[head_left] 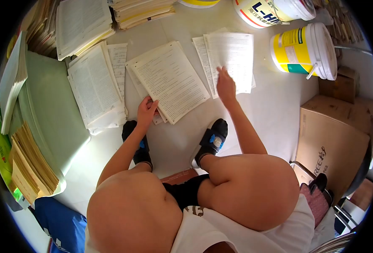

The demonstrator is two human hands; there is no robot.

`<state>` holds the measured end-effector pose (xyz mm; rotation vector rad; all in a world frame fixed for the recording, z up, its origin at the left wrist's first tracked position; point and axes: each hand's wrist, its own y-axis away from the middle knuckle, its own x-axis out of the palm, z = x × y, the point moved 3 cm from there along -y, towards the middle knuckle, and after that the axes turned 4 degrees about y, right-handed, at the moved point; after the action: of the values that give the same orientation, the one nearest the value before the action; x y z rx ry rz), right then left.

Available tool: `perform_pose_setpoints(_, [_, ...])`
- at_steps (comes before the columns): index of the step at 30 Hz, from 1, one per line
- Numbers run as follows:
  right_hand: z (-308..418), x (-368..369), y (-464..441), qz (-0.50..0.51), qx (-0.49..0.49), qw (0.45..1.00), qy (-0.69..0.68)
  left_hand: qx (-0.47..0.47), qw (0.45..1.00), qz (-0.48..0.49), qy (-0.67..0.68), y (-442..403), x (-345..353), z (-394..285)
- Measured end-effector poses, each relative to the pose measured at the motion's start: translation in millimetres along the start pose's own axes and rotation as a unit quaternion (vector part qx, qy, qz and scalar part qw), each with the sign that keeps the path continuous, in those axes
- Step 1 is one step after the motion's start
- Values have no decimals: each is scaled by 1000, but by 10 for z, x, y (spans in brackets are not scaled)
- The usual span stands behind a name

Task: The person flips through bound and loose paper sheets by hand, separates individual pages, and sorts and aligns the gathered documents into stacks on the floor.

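Note:
A stack of printed sheets (pixel 171 80) lies tilted on the floor in front of me. My left hand (pixel 146 111) is closed on its lower left edge, thumb at the border of the top sheet and the other fingers partly hidden. To the right is a second pile of printed papers (pixel 237 50), its sheets slightly fanned. Over the lower part of that pile is my right hand (pixel 226 84), fingers stretched out and a little blurred, holding nothing. Whether its fingertips touch the top page I cannot tell.
More papers (pixel 93 84) lie on the left, below a thick paper stack (pixel 83 25). Yellow-and-white buckets (pixel 294 50) lie at the upper right, above a cardboard box (pixel 334 139). My slippered feet (pixel 213 137) stand close to the sheets. A green box (pixel 47 105) borders the left.

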<state>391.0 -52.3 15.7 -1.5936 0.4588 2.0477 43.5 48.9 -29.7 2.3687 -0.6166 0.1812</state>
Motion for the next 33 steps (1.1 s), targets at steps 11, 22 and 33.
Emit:
perform_pose_setpoints(11, [257,120,-38,119,68,989,57,6,999,-8,-45,16,25,-45])
perform_pose_setpoints(22, [146,8,-220,75,45,990,108,-13,1000,-6,-19,46,49,-88])
perform_pose_setpoints(33, [126,12,-380,112,11,986,119,-8,1000,-1,0,34,39,-38])
